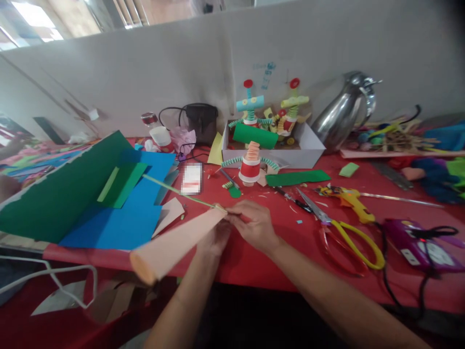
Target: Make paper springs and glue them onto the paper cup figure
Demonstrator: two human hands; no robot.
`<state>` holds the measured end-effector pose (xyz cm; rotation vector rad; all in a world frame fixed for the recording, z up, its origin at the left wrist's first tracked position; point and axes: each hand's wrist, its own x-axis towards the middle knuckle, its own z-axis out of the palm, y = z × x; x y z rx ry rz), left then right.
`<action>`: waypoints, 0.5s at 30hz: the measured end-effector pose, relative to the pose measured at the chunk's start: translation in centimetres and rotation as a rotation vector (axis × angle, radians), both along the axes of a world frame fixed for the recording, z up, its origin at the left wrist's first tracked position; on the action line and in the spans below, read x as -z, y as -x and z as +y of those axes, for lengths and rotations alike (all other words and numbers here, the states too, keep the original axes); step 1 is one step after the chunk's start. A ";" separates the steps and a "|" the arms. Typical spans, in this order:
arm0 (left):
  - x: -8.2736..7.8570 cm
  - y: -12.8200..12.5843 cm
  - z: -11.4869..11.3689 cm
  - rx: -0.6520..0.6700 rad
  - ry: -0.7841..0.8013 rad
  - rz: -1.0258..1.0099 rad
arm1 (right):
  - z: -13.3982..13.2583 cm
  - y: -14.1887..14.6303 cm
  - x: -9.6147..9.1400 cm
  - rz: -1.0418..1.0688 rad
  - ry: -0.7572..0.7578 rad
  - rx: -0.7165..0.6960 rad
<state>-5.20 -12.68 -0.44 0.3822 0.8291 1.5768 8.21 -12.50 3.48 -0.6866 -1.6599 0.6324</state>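
Both hands meet at the narrow tip of a peach paper cone (pixel 174 245) that points away from me and widens toward the lower left. My right hand (pixel 254 225) pinches the tip from the right, fingers closed on the paper. My left hand (pixel 214 240) grips the cone from underneath, mostly hidden behind it. A thin green stick (pixel 174 189) runs from the tip up and left across the blue paper.
Green (pixel 54 194) and blue paper sheets (pixel 119 213) lie on the left of the red table (pixel 276 261). Yellow-handled scissors (pixel 345 232), a yellow glue gun (pixel 350 198) and a purple device (pixel 417 242) lie right. A white box (pixel 305 150) with paper-cup figures and a steel jug (pixel 341 114) stand behind.
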 end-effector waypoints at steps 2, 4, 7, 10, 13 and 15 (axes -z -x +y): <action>-0.6 -0.3 -0.2 -0.014 -0.009 -0.005 | 0.1 0.1 -0.1 -0.032 0.068 -0.021; -1.2 -0.5 -0.3 -0.022 -0.030 0.036 | 0.1 0.1 -0.1 -0.046 0.169 -0.014; -2.1 -0.6 -0.4 -0.040 -0.055 0.139 | 0.4 0.2 -0.1 0.001 0.340 -0.034; -2.8 -0.3 -0.2 -0.044 -0.085 0.263 | 0.8 0.3 -0.2 0.149 0.503 -0.129; -3.4 0.2 0.2 0.020 -0.122 0.405 | 1.1 0.4 -0.1 0.301 0.634 -0.167; -3.6 0.5 0.5 0.056 -0.137 0.438 | 1.3 0.4 0.1 0.370 0.692 -0.175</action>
